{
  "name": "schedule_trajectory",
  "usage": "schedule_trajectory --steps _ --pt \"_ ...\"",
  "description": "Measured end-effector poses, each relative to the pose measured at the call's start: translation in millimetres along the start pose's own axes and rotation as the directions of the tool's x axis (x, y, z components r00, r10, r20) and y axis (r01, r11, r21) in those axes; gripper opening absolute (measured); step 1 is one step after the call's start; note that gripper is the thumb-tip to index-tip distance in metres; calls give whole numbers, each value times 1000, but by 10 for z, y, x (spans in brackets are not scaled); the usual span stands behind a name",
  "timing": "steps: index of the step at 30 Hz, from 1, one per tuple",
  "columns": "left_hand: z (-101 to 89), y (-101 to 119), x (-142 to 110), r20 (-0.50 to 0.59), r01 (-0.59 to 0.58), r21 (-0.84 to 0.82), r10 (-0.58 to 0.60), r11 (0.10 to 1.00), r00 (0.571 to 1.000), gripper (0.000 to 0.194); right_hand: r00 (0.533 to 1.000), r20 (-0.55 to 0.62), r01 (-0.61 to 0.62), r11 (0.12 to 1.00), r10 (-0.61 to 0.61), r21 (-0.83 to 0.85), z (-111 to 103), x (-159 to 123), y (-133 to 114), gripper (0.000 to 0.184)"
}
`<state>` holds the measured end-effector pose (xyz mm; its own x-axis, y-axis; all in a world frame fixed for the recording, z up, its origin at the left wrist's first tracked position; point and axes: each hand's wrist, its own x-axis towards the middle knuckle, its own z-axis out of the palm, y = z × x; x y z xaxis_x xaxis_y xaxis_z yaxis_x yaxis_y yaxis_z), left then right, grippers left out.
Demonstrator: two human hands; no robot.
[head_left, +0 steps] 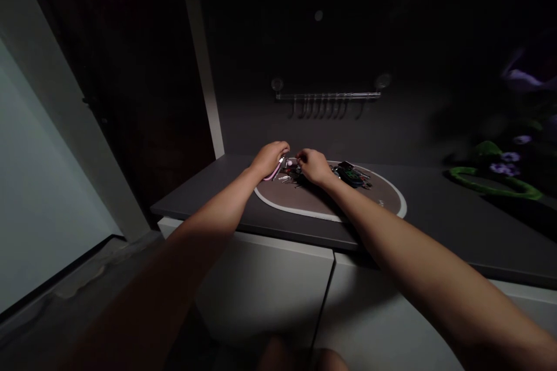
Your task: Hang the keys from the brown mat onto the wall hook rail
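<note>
My left hand (270, 157) is closed at the left end of an oval brown mat (287, 200) with a white rim. From its fingers hangs a pink strap (273, 175) with a metal clasp, and a small pale round piece shows beside it. My right hand (314, 166) is bent over the middle of the mat, fingertips pinched together; what they hold, if anything, is too small to make out. Several keys (285, 178) lie on the mat between and below the hands. Right of my right hand is a pile of keys and dark key fobs (350, 174), partly hidden by the wrist.
The mat lies on a dark grey countertop (435, 214) above white cabinet doors (270, 278). A clear rail with several hooks (328, 96) is fixed to the back wall. On the right stand a green ring (491, 185) and purple flowers (507, 162). A dark door (143, 98) is at left.
</note>
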<state>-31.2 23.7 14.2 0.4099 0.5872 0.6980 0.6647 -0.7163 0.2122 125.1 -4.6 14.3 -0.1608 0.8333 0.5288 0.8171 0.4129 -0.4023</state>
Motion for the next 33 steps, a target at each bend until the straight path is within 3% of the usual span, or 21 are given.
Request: schedule_trajectory --steps 6,11,14,23,33 --pt "-15 47 21 -100 12 -17 -14 1000 995 21 999 -31 -6 969 14 246 36 22 6 19" --pt "-37 105 39 -167 23 -19 -25 1000 986 20 1000 -28 4 806 15 591 112 89 45 21" --pt "-39 129 44 -207 34 -21 -38 999 978 19 1000 -19 -1 709 21 705 113 94 26 18" --pt "-35 180 48 -260 74 -60 -87 995 962 15 994 42 -87 499 100 862 21 51 -58 18" --pt "-9 236 48 -263 39 -69 -56 997 963 16 991 58 -109 462 123 880 -2 30 -50 32"
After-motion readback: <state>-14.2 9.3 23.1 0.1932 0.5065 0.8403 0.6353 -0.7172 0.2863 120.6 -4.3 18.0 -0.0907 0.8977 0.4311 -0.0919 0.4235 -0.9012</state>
